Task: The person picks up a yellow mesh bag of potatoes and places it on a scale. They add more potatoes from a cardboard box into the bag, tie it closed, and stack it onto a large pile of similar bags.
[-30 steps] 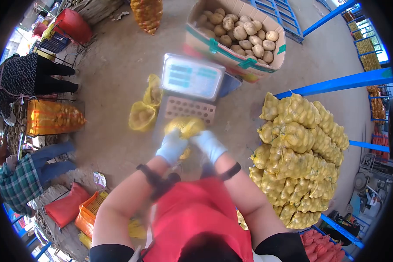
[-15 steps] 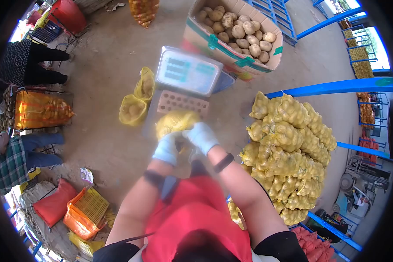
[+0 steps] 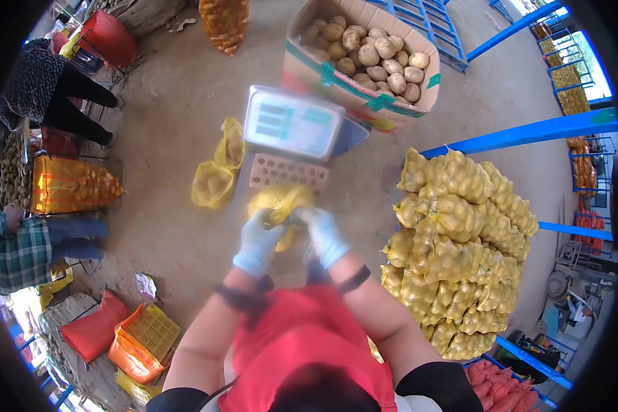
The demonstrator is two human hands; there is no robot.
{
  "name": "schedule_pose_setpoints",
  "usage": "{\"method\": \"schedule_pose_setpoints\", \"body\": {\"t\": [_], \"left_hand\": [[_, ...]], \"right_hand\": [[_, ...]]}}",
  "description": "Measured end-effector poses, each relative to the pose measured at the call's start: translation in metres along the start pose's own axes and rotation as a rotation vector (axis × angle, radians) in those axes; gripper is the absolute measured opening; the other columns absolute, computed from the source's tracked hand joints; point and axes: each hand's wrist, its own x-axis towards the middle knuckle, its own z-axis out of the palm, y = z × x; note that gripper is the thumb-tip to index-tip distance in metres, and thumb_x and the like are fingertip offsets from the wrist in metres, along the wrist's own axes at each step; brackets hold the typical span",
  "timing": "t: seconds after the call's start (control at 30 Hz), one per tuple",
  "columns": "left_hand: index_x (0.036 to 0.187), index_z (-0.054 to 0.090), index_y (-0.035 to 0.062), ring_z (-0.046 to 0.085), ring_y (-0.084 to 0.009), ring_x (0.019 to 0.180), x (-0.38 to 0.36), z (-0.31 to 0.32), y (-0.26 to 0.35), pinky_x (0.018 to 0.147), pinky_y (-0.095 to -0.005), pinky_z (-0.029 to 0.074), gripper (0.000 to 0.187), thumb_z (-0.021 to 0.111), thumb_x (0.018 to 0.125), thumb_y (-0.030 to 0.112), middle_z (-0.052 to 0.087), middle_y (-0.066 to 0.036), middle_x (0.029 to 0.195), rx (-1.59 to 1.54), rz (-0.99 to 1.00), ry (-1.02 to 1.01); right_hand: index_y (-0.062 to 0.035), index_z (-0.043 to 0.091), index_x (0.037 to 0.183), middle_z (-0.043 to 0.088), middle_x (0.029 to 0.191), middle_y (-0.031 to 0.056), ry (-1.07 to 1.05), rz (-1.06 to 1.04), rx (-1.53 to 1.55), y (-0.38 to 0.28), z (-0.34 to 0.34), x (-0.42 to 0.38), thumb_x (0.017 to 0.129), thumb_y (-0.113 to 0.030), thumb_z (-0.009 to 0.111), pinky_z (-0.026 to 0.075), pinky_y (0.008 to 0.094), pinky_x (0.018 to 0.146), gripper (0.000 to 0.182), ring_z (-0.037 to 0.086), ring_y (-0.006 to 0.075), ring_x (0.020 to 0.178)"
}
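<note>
Left hand (image 3: pixel 257 237) and right hand (image 3: pixel 321 230) pinch 1 yellow mesh bag (image 3: pixel 281 197), seemingly gathering it closed; the next move calls for steady tension.

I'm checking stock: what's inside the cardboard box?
Loose potatoes are visible inside the box; those on top cover whatever lies deeper, so its bottom cannot be seen.
</note>
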Motion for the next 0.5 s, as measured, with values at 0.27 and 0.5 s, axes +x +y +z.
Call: {"method": "schedule_pose_setpoints", "body": {"t": [0.27,0.5], "left_hand": [[0.119,0.053,0.0003,0.057,-0.0325,0.097,0.015,-0.014,-0.004,0.082,-0.0386,0.047,0.045,0.062,0.075,0.001,0.06,-0.018,0.105,0.615,0.774,-0.064],[0.082,0.051,0.005,0.051,-0.0264,0.068,0.067,-0.015,-0.054,0.059,-0.0359,0.04,0.011,0.06,0.078,0.008,0.051,-0.01,0.076,0.671,0.8,-0.05]], "right_hand": [[-0.0025,0.064,0.101,0.063,0.097,0.0138,0.058,-0.506,-0.589,-0.045,-0.001,-0.042,0.09,-0.021,0.056,0.048,0.0361,0.079,0.023,0.061,0.0279,0.089],[-0.0074,0.063,0.082,0.06,0.072,0.0026,-0.016,-0.376,0.565,0.008,0.054,-0.038,0.094,-0.03,0.051,0.043,0.0297,0.066,0.028,0.053,0.0128,0.07]]}}
